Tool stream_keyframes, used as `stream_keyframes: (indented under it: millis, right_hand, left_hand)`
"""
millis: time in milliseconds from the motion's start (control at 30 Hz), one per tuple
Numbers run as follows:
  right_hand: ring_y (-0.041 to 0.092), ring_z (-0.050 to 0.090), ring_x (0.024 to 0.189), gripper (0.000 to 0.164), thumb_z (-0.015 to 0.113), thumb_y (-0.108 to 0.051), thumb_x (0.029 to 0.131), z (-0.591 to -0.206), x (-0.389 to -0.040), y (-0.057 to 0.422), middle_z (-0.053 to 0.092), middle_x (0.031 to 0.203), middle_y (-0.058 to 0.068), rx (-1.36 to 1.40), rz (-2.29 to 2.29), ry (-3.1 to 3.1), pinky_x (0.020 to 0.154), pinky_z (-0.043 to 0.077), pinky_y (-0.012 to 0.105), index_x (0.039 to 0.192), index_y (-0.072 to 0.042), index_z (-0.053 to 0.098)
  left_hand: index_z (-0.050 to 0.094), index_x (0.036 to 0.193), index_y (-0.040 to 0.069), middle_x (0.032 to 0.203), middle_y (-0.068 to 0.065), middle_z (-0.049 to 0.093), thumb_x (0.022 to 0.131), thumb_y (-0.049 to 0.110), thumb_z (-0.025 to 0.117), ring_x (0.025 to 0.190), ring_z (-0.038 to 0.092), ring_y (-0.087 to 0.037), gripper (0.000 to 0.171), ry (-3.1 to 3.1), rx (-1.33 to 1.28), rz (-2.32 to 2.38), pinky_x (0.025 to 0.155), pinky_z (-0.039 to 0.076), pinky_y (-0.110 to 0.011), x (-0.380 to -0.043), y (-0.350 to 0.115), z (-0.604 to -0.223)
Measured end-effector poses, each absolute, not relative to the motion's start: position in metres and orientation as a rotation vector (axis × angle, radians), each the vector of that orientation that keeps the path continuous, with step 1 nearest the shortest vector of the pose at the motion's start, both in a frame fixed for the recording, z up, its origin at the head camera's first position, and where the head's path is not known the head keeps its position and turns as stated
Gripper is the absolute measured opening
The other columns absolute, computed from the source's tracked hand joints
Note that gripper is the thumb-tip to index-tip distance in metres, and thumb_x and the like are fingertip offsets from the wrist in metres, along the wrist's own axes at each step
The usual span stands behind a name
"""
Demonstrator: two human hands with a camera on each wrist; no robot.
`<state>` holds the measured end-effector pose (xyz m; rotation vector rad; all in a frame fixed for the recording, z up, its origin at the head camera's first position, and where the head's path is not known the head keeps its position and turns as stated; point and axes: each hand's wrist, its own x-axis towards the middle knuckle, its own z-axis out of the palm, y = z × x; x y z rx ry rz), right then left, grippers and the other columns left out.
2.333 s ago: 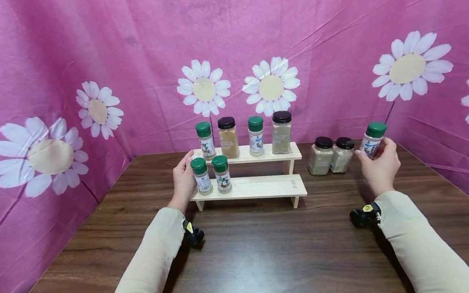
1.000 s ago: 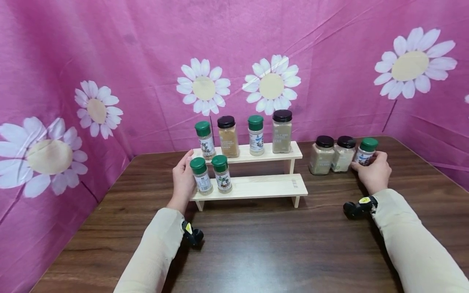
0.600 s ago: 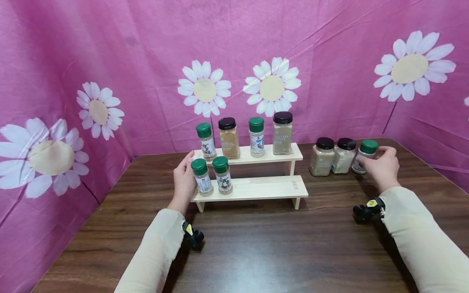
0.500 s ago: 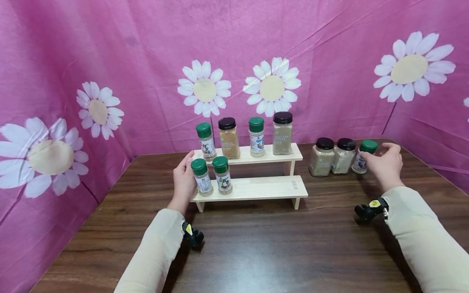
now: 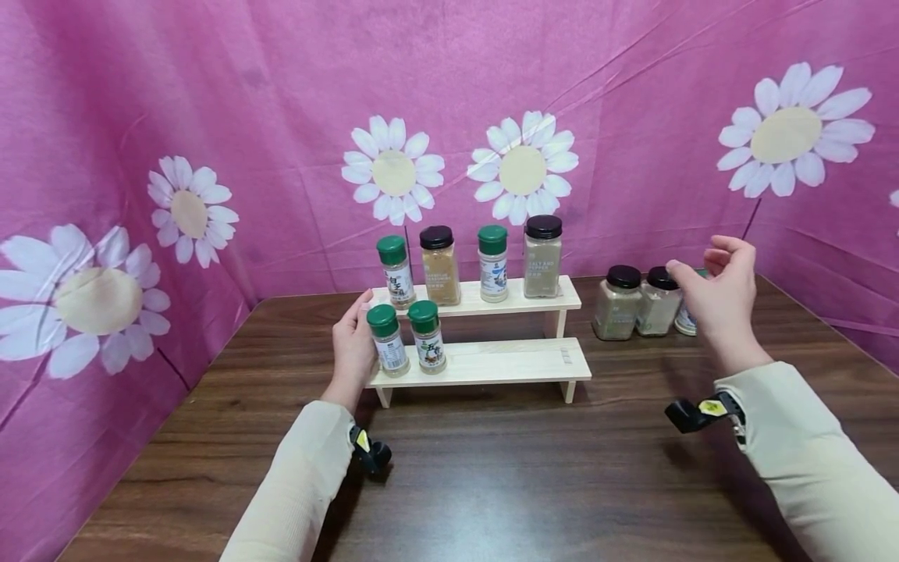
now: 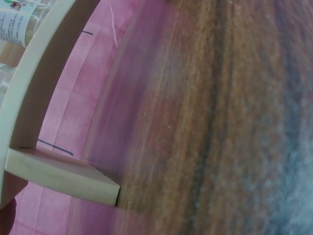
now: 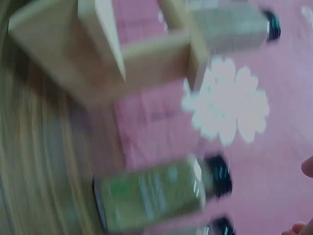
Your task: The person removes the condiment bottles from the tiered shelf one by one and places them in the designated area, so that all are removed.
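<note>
My left hand (image 5: 353, 343) holds the left end of a two-tier wooden spice rack (image 5: 506, 361); a fingertip (image 6: 7, 215) shows beside the rack in the left wrist view. My right hand (image 5: 723, 300) is raised on the right, holding nothing, with thumb and fingers apart. Behind it stands a green-capped spice shaker (image 5: 686, 318), mostly hidden. To its left are a black-capped spice jar (image 5: 658, 311) and another black-capped jar (image 5: 616, 312). Two green-capped shakers, a left one (image 5: 390, 353) and a right one (image 5: 429, 349), stand at the lower shelf's left end.
On the upper shelf stand a green-capped shaker (image 5: 399, 282), an orange-brown seasoning jar (image 5: 441, 279), another green-capped shaker (image 5: 493, 275) and a salt and pepper jar (image 5: 542, 269). The rack sits on a dark wooden table (image 5: 477, 476), before a pink daisy-print cloth (image 5: 281, 117).
My right hand brought the green-capped shaker down beside the two black-capped jars, let go of it, then rose and moved slightly left. The left hand stays at the rack.
</note>
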<state>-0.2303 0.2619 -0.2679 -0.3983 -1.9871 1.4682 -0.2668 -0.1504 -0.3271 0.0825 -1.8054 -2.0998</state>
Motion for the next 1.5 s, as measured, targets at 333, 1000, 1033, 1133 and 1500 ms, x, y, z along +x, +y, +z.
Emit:
stream_keyframes:
  millis: [333, 1000, 1033, 1133, 1500]
  right_hand:
    - [0.001, 0.043, 0.098, 0.048, 0.063, -0.004, 0.078, -0.263, -0.219, 0.198, 0.041, 0.097, -0.014, -0.157, 1.573, -1.896, 0.099, 0.039, 0.026, 0.120, -0.017, 0.042]
    - [0.032, 0.049, 0.111, 0.048, 0.064, 0.010, 0.074, -0.289, -0.190, 0.102, 0.049, 0.112, 0.023, 0.367, 1.591, -1.976, 0.106, 0.038, 0.037, 0.118, 0.009, 0.043]
    - [0.032, 0.049, 0.112, 0.048, 0.065, 0.010, 0.074, -0.291, -0.189, 0.098, 0.049, 0.113, 0.024, 0.387, 1.583, -1.994, 0.106, 0.038, 0.037, 0.117, 0.009, 0.043]
    - [0.033, 0.051, 0.113, 0.049, 0.067, 0.008, 0.074, -0.294, -0.188, 0.089, 0.050, 0.114, 0.024, 0.442, 1.552, -2.038, 0.105, 0.040, 0.039, 0.117, 0.007, 0.044]
    - [0.033, 0.054, 0.111, 0.051, 0.073, 0.001, 0.071, -0.307, -0.187, 0.058, 0.053, 0.114, 0.021, 0.516, 1.647, -2.108, 0.100, 0.045, 0.035, 0.116, 0.005, 0.049]
  left_hand:
    - [0.051, 0.132, 0.004, 0.138, -0.009, 0.047, 0.099, 0.013, 0.041, 0.122, 0.047, -0.019, 0.036, -1.815, 0.075, -2.074, 0.101, 0.044, -0.030, -0.267, -0.153, -0.327]
    - [0.052, 0.132, 0.006, 0.138, -0.008, 0.047, 0.099, 0.014, 0.040, 0.122, 0.047, -0.018, 0.035, -1.829, 0.103, -2.074, 0.102, 0.043, -0.031, -0.267, -0.151, -0.327]
    - [0.052, 0.132, 0.006, 0.138, -0.008, 0.047, 0.099, 0.014, 0.041, 0.122, 0.047, -0.019, 0.035, -1.830, 0.104, -2.074, 0.102, 0.043, -0.031, -0.267, -0.151, -0.328]
    - [0.052, 0.132, 0.007, 0.139, -0.008, 0.047, 0.099, 0.015, 0.041, 0.123, 0.046, -0.019, 0.035, -1.843, 0.104, -2.070, 0.102, 0.043, -0.031, -0.267, -0.151, -0.328]
    - [0.055, 0.129, 0.004, 0.135, -0.012, 0.050, 0.098, 0.012, 0.043, 0.121, 0.048, -0.020, 0.034, -1.878, 0.077, -1.951, 0.103, 0.042, -0.033, -0.268, -0.154, -0.329]
